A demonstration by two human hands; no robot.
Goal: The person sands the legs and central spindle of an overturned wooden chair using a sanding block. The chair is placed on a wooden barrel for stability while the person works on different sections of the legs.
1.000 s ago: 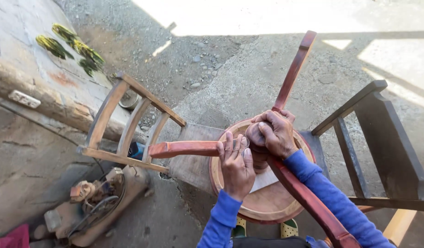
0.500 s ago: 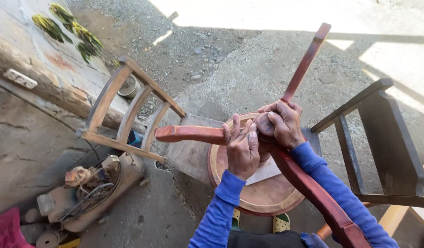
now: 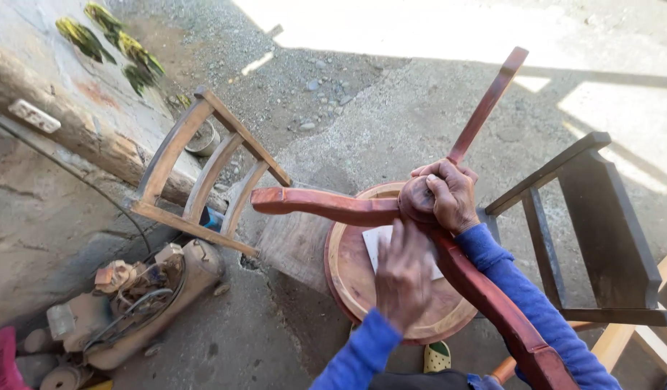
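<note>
We see a reddish-brown wooden leg piece (image 3: 326, 206), blue sleeves (image 3: 525, 300), a white paper sheet (image 3: 375, 242), and a dark brown chair frame (image 3: 601, 217).

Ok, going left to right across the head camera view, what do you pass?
Dusty machine on the ground → pale wooden chair frame → left hand on the round wooden top → right hand gripping the red three-legged hub → dark wooden chair frame.

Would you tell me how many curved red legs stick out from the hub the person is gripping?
3: one leg points left, one leg points up toward the sunlit ground, one leg runs down right. Hands might hide another.
</note>
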